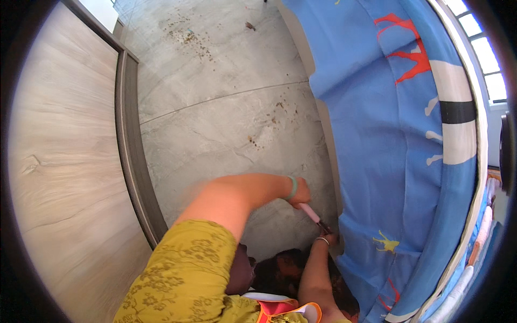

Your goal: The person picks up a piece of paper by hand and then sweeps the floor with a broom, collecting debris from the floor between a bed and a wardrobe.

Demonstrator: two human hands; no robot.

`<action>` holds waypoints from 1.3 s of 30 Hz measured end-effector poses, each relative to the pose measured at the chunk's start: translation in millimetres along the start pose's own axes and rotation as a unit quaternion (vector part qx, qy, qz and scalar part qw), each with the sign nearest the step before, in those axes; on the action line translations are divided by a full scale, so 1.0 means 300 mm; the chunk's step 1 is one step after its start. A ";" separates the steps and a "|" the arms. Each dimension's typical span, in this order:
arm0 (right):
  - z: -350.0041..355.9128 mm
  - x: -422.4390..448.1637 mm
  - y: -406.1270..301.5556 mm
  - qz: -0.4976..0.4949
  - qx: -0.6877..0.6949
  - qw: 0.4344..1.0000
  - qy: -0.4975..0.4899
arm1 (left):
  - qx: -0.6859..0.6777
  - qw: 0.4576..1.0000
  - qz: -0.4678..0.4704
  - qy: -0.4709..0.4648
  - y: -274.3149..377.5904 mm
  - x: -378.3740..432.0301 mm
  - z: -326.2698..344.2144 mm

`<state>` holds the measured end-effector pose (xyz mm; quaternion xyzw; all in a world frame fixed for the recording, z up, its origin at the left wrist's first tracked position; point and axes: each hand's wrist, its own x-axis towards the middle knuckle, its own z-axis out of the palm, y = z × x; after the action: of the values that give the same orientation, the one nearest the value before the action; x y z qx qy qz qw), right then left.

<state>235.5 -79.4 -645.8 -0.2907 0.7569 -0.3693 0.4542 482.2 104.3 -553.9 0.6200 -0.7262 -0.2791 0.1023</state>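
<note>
My left hand point(301, 192), with a green band at its wrist, is closed round the upper end of a long-handled tool's pink handle point(310, 212). The handle slants down to the right into a dark part. At that dark part is my right hand point(330, 239), with a pale bangle at the wrist, its fingers closed on the tool close to the blue cloth's edge. What kind of tool it is cannot be told; its far end is hidden. Scattered brown debris point(278, 115) lies on the grey tiled floor point(218, 133), with a larger patch of crumbs point(190, 38) farther up.
A blue patterned cloth point(375, 161) hangs along the right side over a pale edge. On the left stands a wood-grain panel point(68, 153) with a dark brown border. A small brown scrap point(250, 26) lies on the floor near the top. Dark patterned fabric point(278, 268) is below my arms.
</note>
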 end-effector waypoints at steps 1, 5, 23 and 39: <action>-0.045 0.035 -0.012 0.005 0.007 1.000 0.026 | 0.000 0.999 0.019 -0.025 0.027 0.067 0.001; -0.152 0.056 -0.032 0.018 0.041 0.997 0.066 | 0.003 0.998 0.030 -0.062 0.116 0.167 0.016; 0.601 -1.380 -0.006 0.103 -0.063 0.797 -0.592 | 0.044 0.756 -0.646 0.097 0.159 -1.160 -0.292; 0.634 -1.659 0.037 0.044 -0.316 0.597 -0.736 | -0.139 0.550 -0.802 0.188 0.524 -1.040 -0.186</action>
<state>614.0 256.7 -479.5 -0.5558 0.2466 0.2524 0.7528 442.9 399.4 -362.8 0.9615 0.1556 -0.2195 0.0554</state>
